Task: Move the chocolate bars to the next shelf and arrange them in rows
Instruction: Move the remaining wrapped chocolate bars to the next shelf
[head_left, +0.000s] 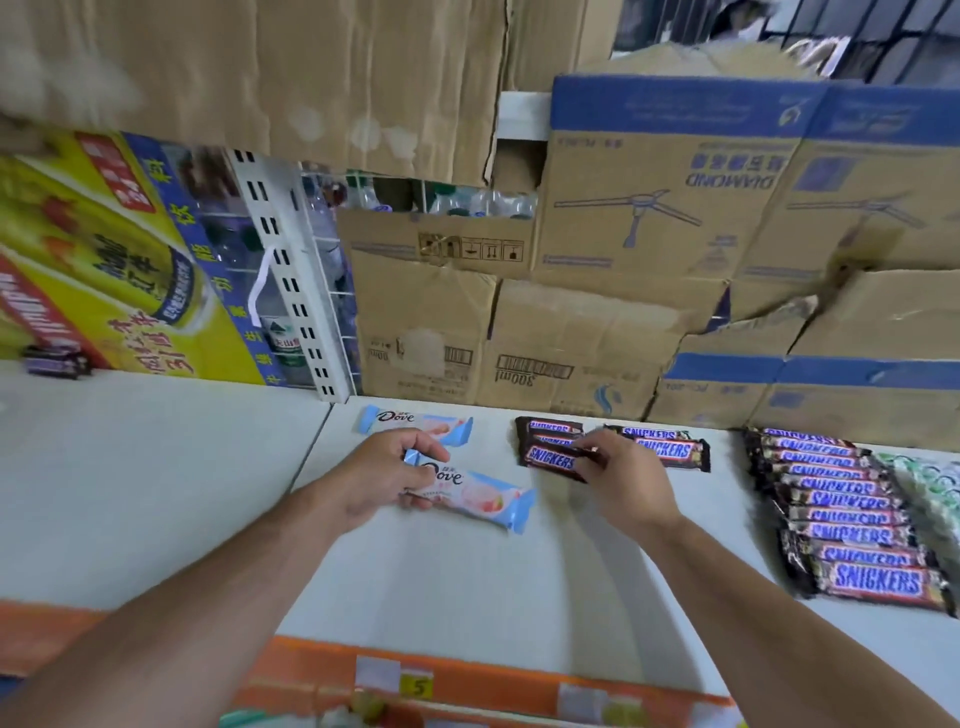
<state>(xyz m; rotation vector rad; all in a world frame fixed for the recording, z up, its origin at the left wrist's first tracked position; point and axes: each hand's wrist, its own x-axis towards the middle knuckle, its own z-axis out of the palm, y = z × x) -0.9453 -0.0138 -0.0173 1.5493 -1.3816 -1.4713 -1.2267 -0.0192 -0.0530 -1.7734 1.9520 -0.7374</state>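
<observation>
White shelf (156, 493) backed by cartons (571, 338): left hand (384, 473) fingers (413, 502) curl round a Dove bar (478, 493) jutting right of them, right hand (618, 478) pinches a Snickers bar (550, 460) at its fingertips; light, slick wrappers, likely best gripped mid-body.

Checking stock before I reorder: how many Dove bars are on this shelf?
2. One Dove bar lies at the back of the white shelf; a second Dove bar, nearer, is gripped by the left hand. The hand may hide more.

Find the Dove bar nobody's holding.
Head view: the Dove bar lies far back on the shelf, just beyond the left hand, left of the small Snickers pile.
</observation>
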